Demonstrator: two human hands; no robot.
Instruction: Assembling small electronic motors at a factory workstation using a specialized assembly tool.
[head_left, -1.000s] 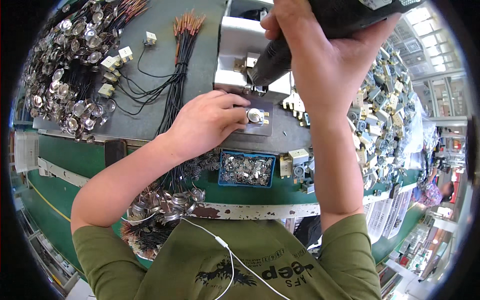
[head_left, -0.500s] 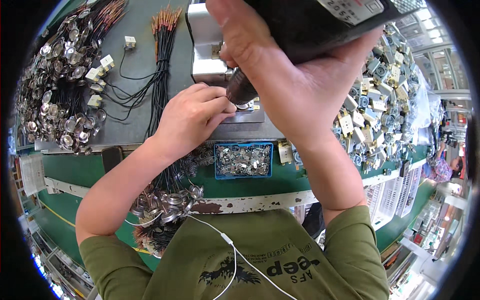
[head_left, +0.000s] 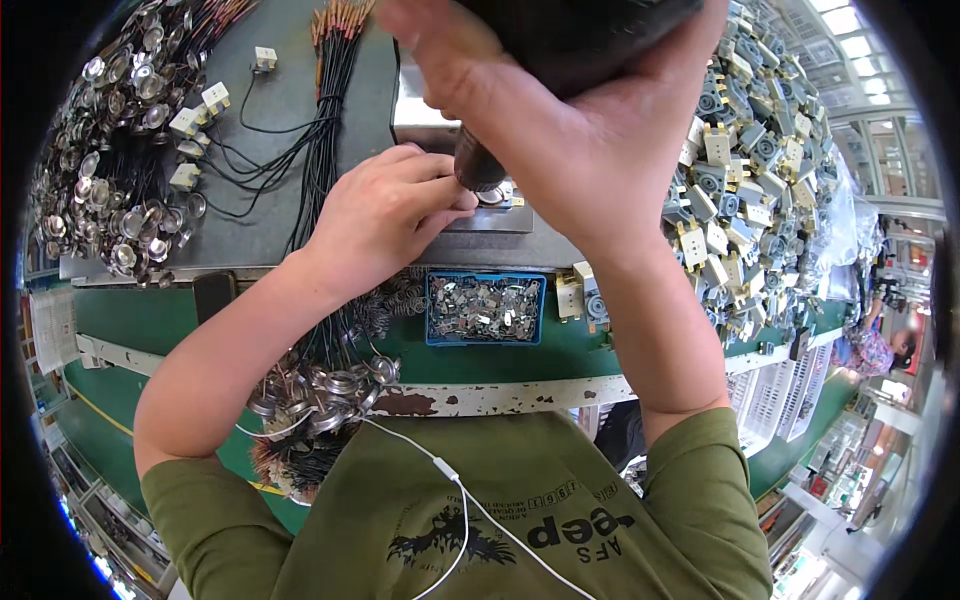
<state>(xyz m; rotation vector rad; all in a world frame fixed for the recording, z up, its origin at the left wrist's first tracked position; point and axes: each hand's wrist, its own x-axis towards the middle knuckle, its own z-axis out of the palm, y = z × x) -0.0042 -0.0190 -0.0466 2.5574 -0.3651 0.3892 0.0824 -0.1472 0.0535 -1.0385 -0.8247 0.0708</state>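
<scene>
My right hand (head_left: 590, 150) is wrapped round a black power screwdriver (head_left: 590, 40), whose upper part runs out of the top of the view. Its dark nose (head_left: 482, 168) points down onto a small part with a round metal cap (head_left: 497, 195), seated on a metal block (head_left: 495, 218). Beside the nose, my left hand (head_left: 375, 210) is closed, thumb and fingertips pressed together against the part's left side. What those fingertips hold is hidden. The screwdriver's tip itself cannot be seen.
A blue tray (head_left: 486, 343) of small metal pieces lies just in front. Left are a bundle of black wires (head_left: 325, 140), white connectors (head_left: 188, 122) and heaped metal caps (head_left: 130, 130). Grey and cream switch-like blocks (head_left: 740, 190) pile up at right. A silver fixture (head_left: 415, 105) stands behind.
The scene has shifted slightly up in the picture. More of the screwdriver's body has left the top edge. Its nose stays over the part, with my left fingers still beside it.
</scene>
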